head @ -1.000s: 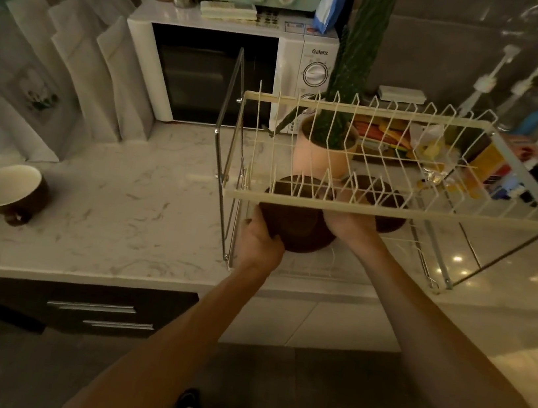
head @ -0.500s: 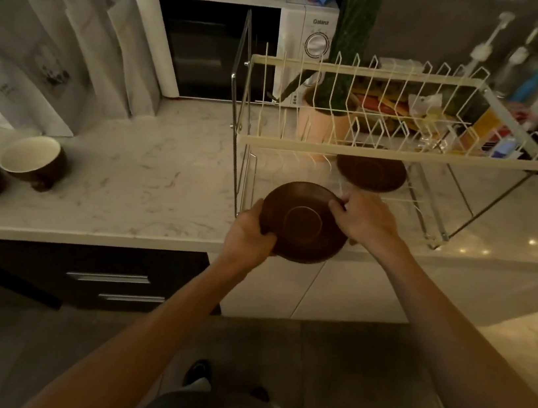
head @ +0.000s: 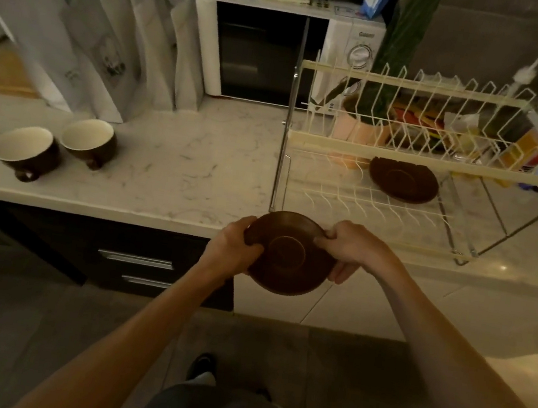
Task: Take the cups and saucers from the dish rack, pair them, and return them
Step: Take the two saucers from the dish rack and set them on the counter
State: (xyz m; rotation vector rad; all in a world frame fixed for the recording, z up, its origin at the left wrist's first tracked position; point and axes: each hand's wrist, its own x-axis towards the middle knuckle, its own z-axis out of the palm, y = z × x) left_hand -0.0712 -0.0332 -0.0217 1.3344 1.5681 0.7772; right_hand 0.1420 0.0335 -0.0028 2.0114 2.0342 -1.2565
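A dark brown saucer (head: pixel 287 258) is held in front of the counter's edge, tilted toward me. My left hand (head: pixel 230 250) grips its left rim and my right hand (head: pixel 351 250) grips its right rim. A second brown saucer (head: pixel 402 181) lies on the lower shelf of the cream wire dish rack (head: pixel 406 150). Two brown cups with cream insides, one cup (head: pixel 24 148) at the far left and the other cup (head: pixel 90 140) just right of it, stand on the marble counter (head: pixel 180 163).
A white microwave (head: pixel 281 57) stands behind the rack's left end, with a mint oven on top. A potted cactus (head: pixel 364 127) sits behind the rack. Paper bags (head: pixel 110 43) lean at the back left. Bottles and packets crowd the back right. Dark drawers (head: pixel 134 264) lie below the counter.
Both hands have drawn the saucer out of the rack's lower shelf and toward me, past the counter edge. The view has shifted so the cups sit further right.
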